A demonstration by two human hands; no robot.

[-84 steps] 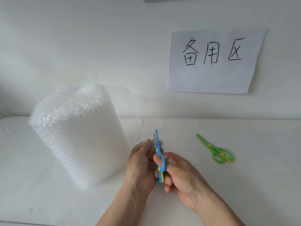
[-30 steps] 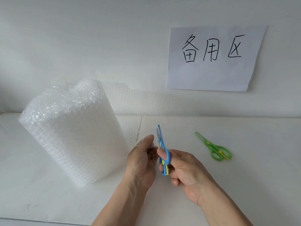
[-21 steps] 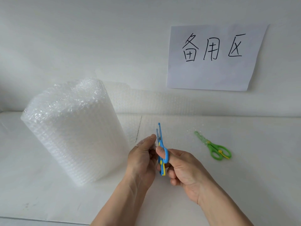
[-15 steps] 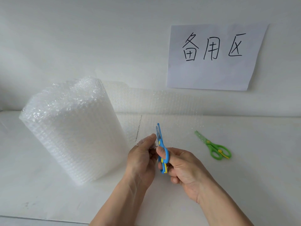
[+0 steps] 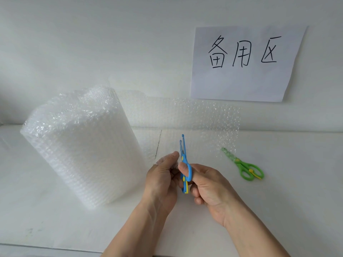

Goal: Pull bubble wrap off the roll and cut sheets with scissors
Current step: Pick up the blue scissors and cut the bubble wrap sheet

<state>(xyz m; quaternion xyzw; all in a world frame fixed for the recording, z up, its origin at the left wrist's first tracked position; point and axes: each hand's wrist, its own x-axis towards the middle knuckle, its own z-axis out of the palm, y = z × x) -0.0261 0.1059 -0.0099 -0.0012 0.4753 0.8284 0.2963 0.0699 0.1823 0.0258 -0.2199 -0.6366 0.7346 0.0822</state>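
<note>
Right hand: the right hand, lower centre of the frame, holds the blue scissors with its thumb through a loop; the blades point up, slightly parted.
Left hand: the left hand, just beside it, has thumb and fingers pinching the near edge of the bubble wrap sheet.
Sheet: clear and limp, it stands up from the hands toward mid-frame; it looks light, soft and slippery, so I judge it needs pinching close beside the blades and holding taut.
Roll: the bubble wrap roll stands on end at left on the white desk, bulky yet probably light.
Spare: green scissors lie at right, their tip under the sheet's edge.
Far: a paper sign hangs on the wall, upper right.
</note>
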